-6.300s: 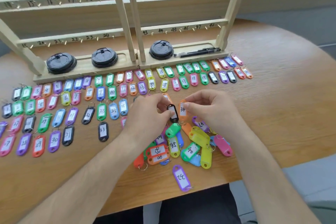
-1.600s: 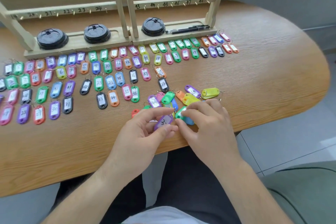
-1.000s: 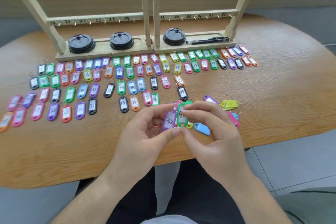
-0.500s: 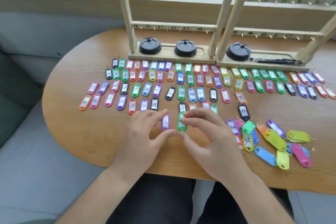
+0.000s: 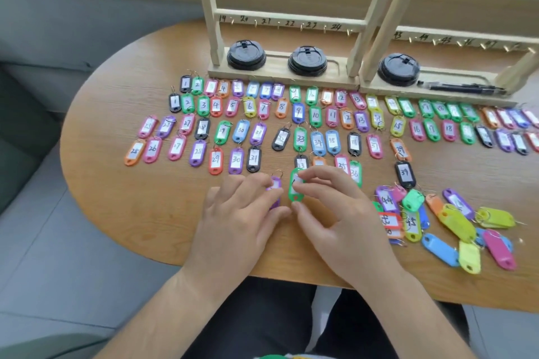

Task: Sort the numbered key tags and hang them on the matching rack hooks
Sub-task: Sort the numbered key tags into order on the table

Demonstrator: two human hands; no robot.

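Observation:
Rows of coloured numbered key tags (image 5: 300, 138) lie on the wooden table (image 5: 151, 201) in front of the wooden hook rack (image 5: 288, 22). My left hand (image 5: 239, 218) pinches a purple tag (image 5: 275, 183) between thumb and fingers, low over the table below tag 31. Beside it, my right hand (image 5: 335, 213) pinches a green tag (image 5: 296, 186) just below the black tag 33. Fingers hide both labels. A loose pile of unsorted tags (image 5: 455, 221) lies to the right of my right hand.
Three black cup lids (image 5: 307, 60) sit in the rack base, and a black pen (image 5: 460, 87) lies in the right tray. The rack bars carry numbered hooks with nothing hanging. The table's front edge runs just under my wrists.
Both hands have lowered the purple and green tags from in front of me down to the table, beside the row in the thirties. The view has swung left.

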